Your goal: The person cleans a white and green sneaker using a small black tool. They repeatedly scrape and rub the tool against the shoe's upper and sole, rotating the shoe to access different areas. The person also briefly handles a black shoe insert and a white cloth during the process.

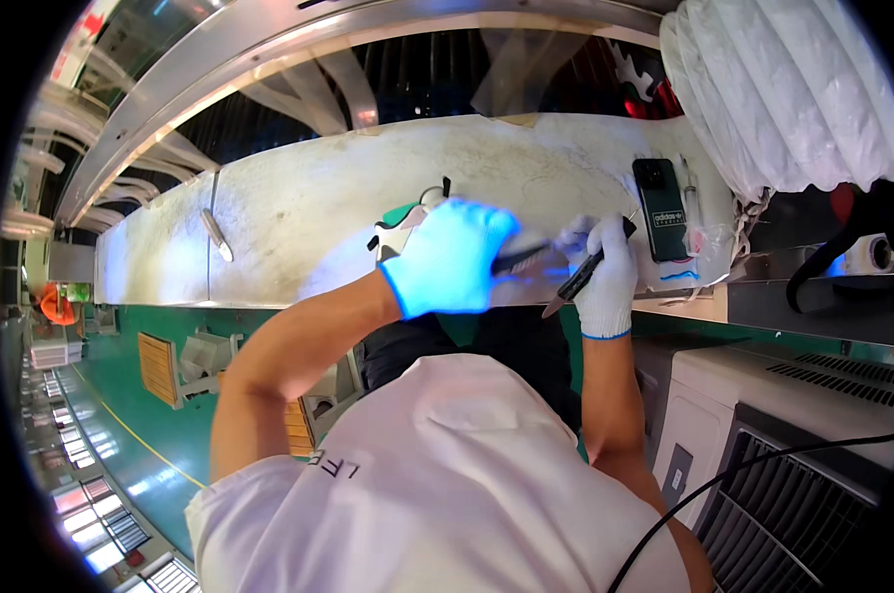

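At far left on pale worn bench (298, 212), slim metal tool (216, 235) lies loose, apart from work; left hand (449, 259) in blue glove bears down on dark part (518, 259) near bench's near edge, likely steadying it, fingers curled over it; right hand (605, 277) in white glove clamps black pen-like tool (583, 277), tip angled down toward same part; hands close together; further right, dark phone (661, 208) with pale rectangular label lies flat; white ribbed hose (783, 89) above.
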A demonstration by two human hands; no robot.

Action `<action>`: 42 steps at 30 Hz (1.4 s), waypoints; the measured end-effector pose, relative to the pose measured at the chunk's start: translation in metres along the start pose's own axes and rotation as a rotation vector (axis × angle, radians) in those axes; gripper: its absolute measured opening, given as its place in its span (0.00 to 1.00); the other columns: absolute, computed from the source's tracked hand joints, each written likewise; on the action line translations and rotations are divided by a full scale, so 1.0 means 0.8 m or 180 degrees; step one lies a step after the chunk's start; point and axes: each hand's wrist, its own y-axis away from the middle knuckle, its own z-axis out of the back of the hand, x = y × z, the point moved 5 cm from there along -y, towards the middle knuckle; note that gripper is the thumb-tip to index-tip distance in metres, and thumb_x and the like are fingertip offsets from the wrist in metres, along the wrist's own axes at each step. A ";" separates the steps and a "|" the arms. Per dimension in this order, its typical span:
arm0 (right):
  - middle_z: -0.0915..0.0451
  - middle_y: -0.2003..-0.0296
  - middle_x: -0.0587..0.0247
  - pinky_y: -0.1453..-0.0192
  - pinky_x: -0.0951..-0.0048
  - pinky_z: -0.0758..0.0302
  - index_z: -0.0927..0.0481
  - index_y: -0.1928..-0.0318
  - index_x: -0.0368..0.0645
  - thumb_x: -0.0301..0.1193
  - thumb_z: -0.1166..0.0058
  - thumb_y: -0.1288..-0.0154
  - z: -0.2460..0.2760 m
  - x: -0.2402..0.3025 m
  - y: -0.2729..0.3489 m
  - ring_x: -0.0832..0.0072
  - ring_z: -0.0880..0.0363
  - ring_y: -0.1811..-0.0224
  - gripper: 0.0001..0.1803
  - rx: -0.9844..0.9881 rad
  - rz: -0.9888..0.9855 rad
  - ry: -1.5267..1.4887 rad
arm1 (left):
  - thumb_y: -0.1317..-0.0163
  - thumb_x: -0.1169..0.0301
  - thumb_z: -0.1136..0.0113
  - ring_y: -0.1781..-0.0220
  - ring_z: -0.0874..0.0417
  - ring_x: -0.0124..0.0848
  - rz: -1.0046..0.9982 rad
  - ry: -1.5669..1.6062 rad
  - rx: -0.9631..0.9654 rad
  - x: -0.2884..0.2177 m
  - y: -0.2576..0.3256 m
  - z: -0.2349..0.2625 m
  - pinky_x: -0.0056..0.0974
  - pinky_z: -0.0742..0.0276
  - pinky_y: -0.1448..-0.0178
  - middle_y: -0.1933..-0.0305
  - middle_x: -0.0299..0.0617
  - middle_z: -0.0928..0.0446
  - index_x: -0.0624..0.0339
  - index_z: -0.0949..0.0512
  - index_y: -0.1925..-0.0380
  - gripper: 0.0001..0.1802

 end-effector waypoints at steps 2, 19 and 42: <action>0.13 0.60 0.52 0.61 0.67 0.22 0.27 0.70 0.45 0.43 0.40 0.14 -0.026 0.003 0.019 0.69 0.19 0.69 0.24 0.0438 0.0016 -0.0348 | 0.44 0.49 0.22 0.45 0.10 0.51 -0.0856 0.0146 -0.0630 -0.015 0.022 -0.007 0.53 0.18 0.36 0.50 0.52 0.11 0.57 0.13 0.42 0.34; 0.22 0.74 0.75 0.63 0.76 0.29 0.19 0.71 0.45 0.37 0.34 0.22 -0.046 -0.012 -0.001 0.84 0.26 0.72 0.17 0.0599 -0.1361 0.1682 | 0.53 0.52 0.18 0.55 0.15 0.47 -0.1051 0.0221 -0.0708 -0.010 -0.002 -0.023 0.52 0.20 0.44 0.54 0.47 0.14 0.58 0.11 0.43 0.36; 0.27 0.77 0.69 0.83 0.67 0.28 0.14 0.49 0.39 0.58 0.33 0.22 -0.085 -0.017 -0.057 0.74 0.26 0.84 0.30 0.1876 -0.0846 0.2504 | 0.58 0.62 0.06 0.42 0.08 0.55 -0.1416 -0.0246 -0.2531 -0.030 0.182 0.071 0.52 0.09 0.39 0.42 0.49 0.11 0.57 0.19 0.37 0.46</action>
